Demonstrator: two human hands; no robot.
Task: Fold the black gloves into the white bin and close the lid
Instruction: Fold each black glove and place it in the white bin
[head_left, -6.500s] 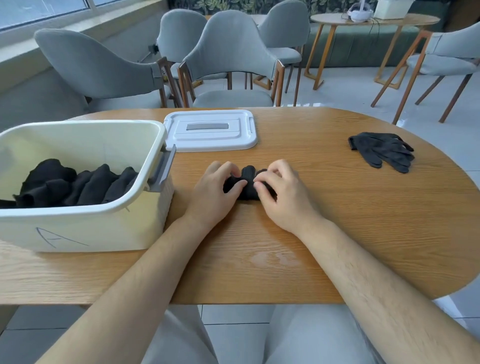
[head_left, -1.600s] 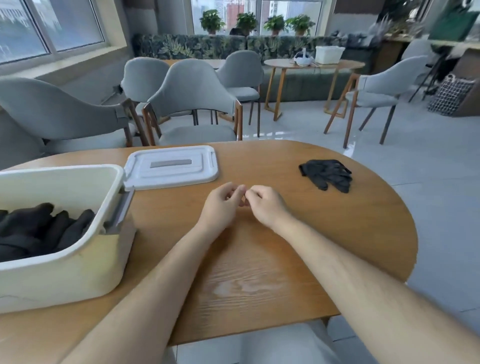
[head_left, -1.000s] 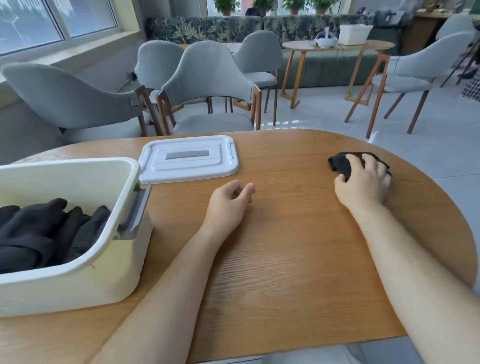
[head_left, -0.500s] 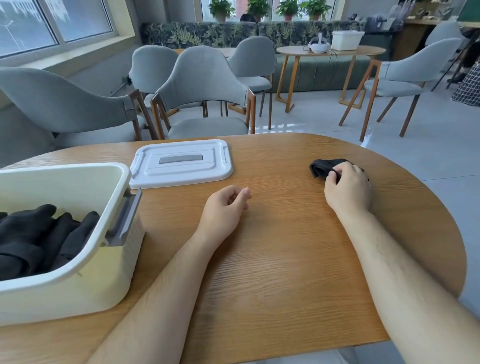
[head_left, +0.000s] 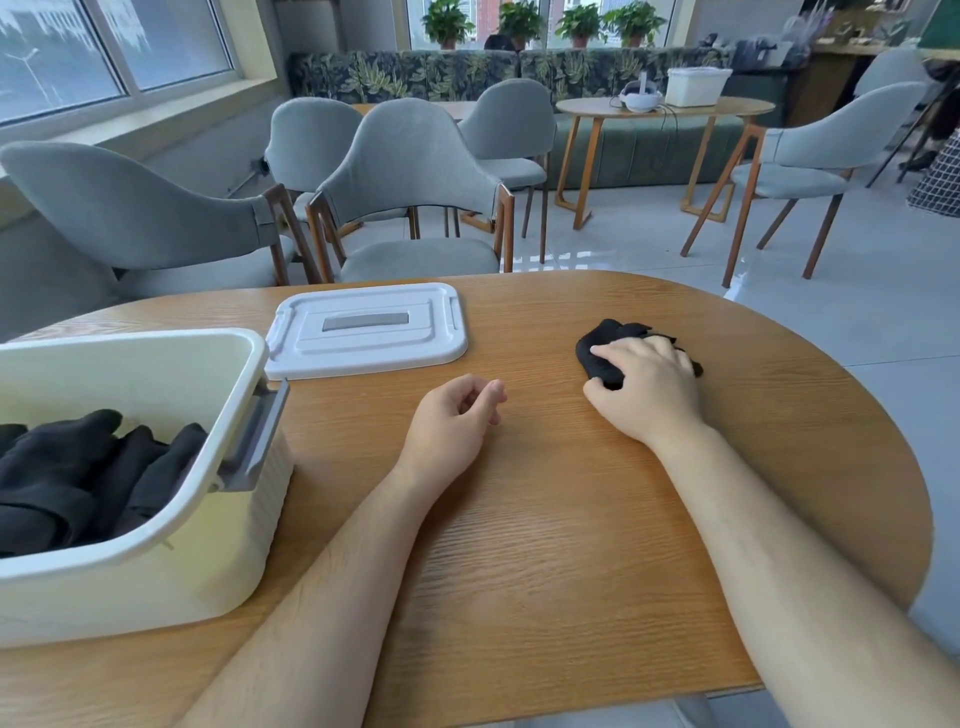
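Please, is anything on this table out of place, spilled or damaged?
Nothing stands out. The lid lies flat on the table beside the white bin, the right hand grips the bunched black gloves, and nothing looks spilled or damaged.

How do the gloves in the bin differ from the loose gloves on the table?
The gloves in the bin sit inside the white bin, untouched; the loose gloves lie on the table, gripped by the right hand. The bin's pile is bigger than the loose one. Both are black.
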